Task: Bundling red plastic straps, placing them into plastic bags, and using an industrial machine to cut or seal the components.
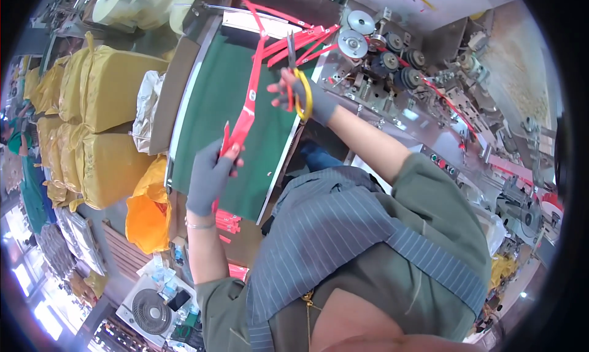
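My left hand point(211, 177), in a grey fingerless glove, pinches a red printed ribbon point(252, 94) between thumb and fingers. The ribbon runs up from my hand over a green conveyor belt point(208, 106) and bends near the belt's far end. My right hand point(316, 100), gloved the same way, grips scissors point(302, 94) with yellow and orange-red handles, blades pointing away from me. Whether the blades are fully closed is hard to make out. Beyond the blades, several more red ribbons point(307, 40) lie in a loose fan across the belt.
Machinery with metal rollers point(353, 43) stands to the right, red ribbon threaded through it. Yellow wrapped bundles point(116, 88) are stacked at left, beside an open orange bag point(149, 214). Cut red strips point(228, 222) lie below the belt's near end. A fan point(151, 312) sits lower left.
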A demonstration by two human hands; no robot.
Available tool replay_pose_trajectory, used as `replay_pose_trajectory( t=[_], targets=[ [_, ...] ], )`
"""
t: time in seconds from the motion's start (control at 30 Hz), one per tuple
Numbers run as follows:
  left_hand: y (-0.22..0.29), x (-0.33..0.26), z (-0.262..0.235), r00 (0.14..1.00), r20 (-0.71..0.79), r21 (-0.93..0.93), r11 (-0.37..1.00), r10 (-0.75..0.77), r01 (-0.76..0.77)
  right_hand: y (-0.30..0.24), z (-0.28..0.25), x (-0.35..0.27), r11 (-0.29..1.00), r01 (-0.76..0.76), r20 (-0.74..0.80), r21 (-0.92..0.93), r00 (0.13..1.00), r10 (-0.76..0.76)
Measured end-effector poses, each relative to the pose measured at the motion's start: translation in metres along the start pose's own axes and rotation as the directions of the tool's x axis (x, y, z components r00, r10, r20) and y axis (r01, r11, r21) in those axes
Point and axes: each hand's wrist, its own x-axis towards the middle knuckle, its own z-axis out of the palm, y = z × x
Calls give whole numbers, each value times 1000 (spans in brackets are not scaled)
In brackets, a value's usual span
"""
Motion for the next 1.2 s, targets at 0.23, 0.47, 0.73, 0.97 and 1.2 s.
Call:
replay_pose_trajectory(
  t=[0.23, 0.47, 0.73, 0.97, 1.2],
  targets=[
    [-52, -104, -15, 990, -10, -237, 963, -139, 133, 28, 27, 50, 933, 129, 61, 336, 985, -159],
    [-145, -139, -21, 951, -194, -508, 854, -240, 112, 67, 53, -60, 626, 377, 563, -683, 818, 121],
    [-190, -160, -31, 984, -118, -555, 831, -133, 46, 141, 69, -99, 474, 68, 426, -878, 565, 707],
    [-216, -186, -39, 992, -96, -519, 855, -76, 16, 131, 107, -119, 484, 207, 509, -851, 557, 656],
    [-218, -196, -47, 995, -95, -490, 871, -35, -16, 137, 123, -128, 392, 390, 552, -834, 589, 590]
  ],
)
